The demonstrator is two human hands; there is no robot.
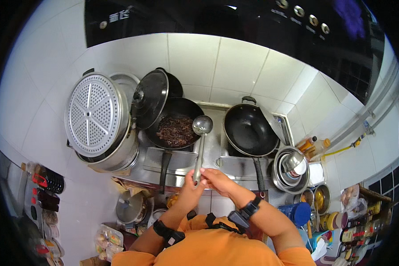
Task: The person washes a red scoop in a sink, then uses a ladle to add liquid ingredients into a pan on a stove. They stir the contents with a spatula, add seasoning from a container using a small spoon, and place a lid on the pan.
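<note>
A metal ladle [202,143] points away from me over the stove, its round bowl uppermost in the view. Around the lower end of its handle are both my left hand [191,191] and my right hand [216,179]. The left fingers close on the handle end, and the right thumb and fingertips pinch it a little higher. Just left of the ladle's bowl, a black wok [189,108] holds dark brown, shredded-looking food [176,131]. A dark glass lid [150,99] leans over that wok's left side.
On the right burner stands a second black wok [249,129], with bare inside. Stacked steel bowls [276,179] and bottles [316,148] are right of it. A large steamer pot with a perforated plate [93,116] occupies the left. The black range hood [193,16] overhangs the back.
</note>
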